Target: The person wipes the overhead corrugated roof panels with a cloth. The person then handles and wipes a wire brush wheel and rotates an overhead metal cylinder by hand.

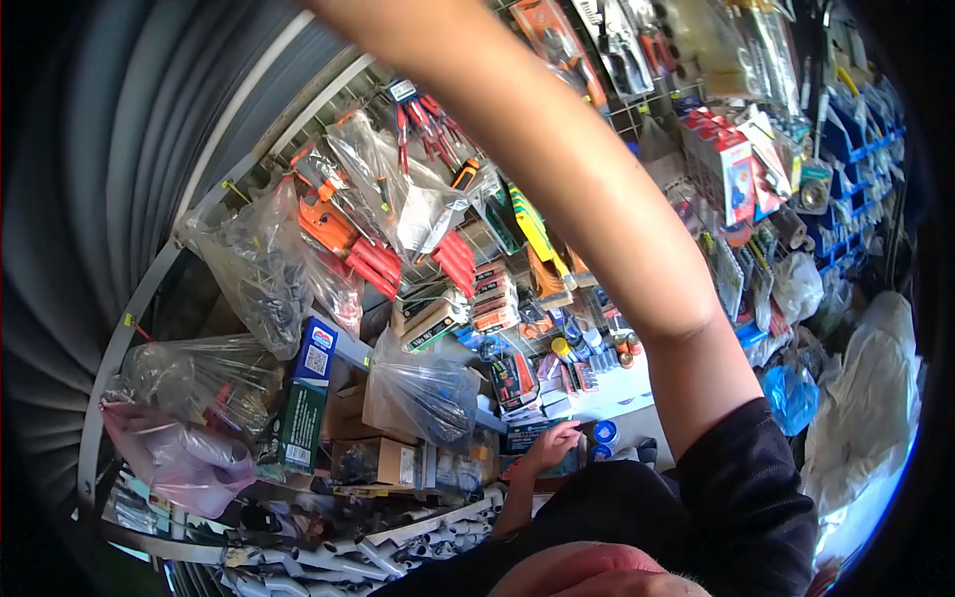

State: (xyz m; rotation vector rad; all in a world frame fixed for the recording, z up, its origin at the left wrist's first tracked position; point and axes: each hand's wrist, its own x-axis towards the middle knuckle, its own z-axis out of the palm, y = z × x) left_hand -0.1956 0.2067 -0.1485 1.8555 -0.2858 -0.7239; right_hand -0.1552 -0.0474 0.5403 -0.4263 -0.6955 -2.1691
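My right arm, in a black sleeve, crosses the view from lower right to the top edge, and its hand lies beyond the frame. Low in the middle, my left hand (550,448) hangs beside my dark-clothed leg with its fingers loosely stretched, and I see nothing in it. Close to its right stands a blue-lidded container (604,432). Behind my raised forearm, red-handled pliers (428,124), an orange tool with red handles (333,231) and yellow-and-black packaged tools (535,229) hang on a wire rack.
Clear plastic bags (423,393) hang at the left, near a blue-and-green box (306,388). Pipe fittings (328,562) lie along the bottom. Blue bins (860,149) line the right side, above a large white sack (863,408). Grey corrugated shutter (129,129) curves along the left.
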